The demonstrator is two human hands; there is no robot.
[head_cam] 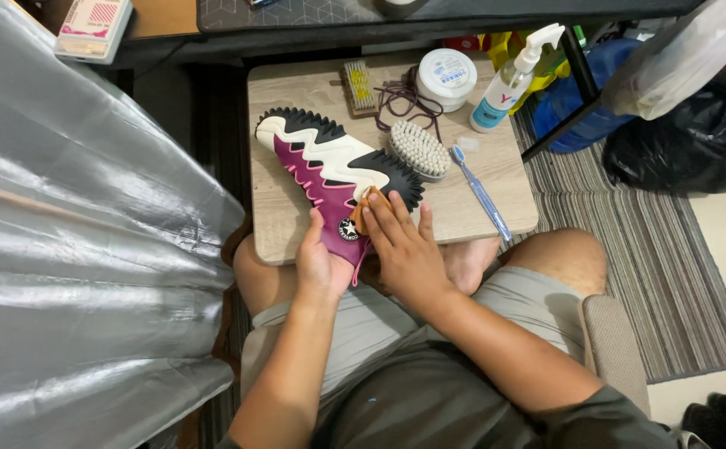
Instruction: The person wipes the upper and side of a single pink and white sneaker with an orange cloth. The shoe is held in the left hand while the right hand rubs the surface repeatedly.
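Steadying a purple high-top shoe on its side, left hand has its grip clamped round the ankle end so the toothed sole faces the right hand. Right hand presses a small orange cloth flat on the heel, fingers together over it. Shoe lies on the small wooden counter, heel at the near edge. Just beside: white bristle brush, blue toothbrush, pump bottle, white jar.

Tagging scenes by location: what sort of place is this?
Likely a home room, used as a shoe-cleaning spot: a low wooden table on a striped rug, with a shoe, brushes and a pump bottle.
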